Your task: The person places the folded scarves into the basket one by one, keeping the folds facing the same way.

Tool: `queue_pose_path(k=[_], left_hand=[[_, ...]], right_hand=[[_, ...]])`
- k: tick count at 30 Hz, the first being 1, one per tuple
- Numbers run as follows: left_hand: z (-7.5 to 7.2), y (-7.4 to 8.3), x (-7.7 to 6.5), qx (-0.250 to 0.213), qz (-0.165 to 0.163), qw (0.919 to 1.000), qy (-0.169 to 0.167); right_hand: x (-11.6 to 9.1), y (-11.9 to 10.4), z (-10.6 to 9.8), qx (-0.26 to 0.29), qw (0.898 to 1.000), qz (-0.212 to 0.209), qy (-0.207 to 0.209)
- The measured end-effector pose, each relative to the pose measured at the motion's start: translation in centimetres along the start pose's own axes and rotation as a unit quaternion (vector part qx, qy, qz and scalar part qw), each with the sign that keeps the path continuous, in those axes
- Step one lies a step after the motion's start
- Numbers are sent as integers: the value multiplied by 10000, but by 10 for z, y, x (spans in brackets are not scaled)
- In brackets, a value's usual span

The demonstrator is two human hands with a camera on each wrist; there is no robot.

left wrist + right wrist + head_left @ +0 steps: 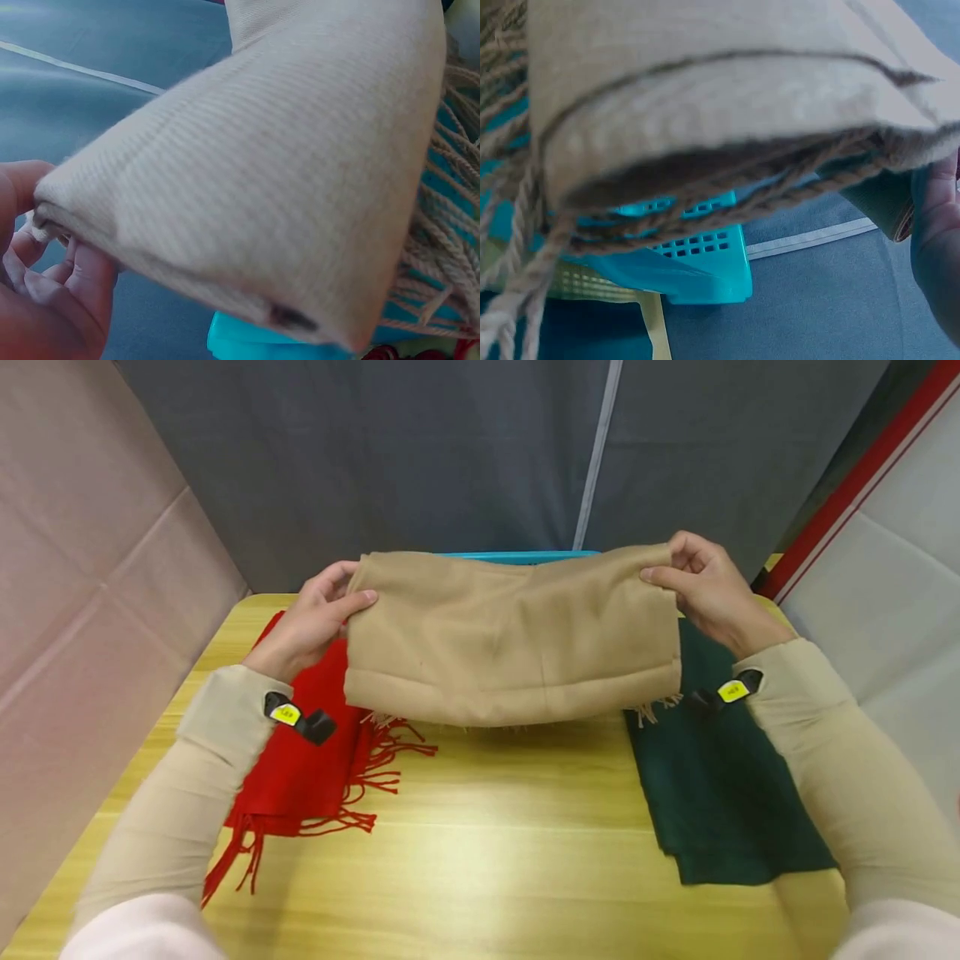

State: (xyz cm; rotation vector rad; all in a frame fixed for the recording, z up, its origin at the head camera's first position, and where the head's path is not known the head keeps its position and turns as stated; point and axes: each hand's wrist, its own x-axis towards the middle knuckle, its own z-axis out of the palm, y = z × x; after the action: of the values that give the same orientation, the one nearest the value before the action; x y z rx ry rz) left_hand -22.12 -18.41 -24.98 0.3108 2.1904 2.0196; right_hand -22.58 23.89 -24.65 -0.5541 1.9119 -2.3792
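A folded tan scarf (510,635) with twisted fringe hangs above the table, stretched between both hands. My left hand (311,614) pinches its upper left corner, thumb in front and fingers behind. At the upper right corner my right hand (712,585) pinches the cloth the same way. In the left wrist view, the left hand (56,277) grips the layered edge of the scarf (247,165). The right wrist view shows the fringe (525,225) dangling below the fold, with part of the right hand (937,232) at the edge.
A red fringed scarf (307,768) lies on the left of the wooden table (480,860). A dark green folded cloth (727,785) lies on the right. Behind the tan scarf stands a blue perforated plastic basket (705,262), mostly hidden in the head view. A grey curtain (375,452) closes the back.
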Motion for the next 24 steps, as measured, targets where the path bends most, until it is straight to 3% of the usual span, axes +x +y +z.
queue_pose_path(k=[5,14,24], left_hand=[[1,1,9,-79,-26,9999,129],[1,2,23,-366,-28,9989,278],[3,-8,37,-223,-404,9980,443]], right_hand=[[8,-1,-2,-230,9995,128,183],[23,4,-8,-142,9978,496,422],[34,23,-18,-105,9886,1275,789]])
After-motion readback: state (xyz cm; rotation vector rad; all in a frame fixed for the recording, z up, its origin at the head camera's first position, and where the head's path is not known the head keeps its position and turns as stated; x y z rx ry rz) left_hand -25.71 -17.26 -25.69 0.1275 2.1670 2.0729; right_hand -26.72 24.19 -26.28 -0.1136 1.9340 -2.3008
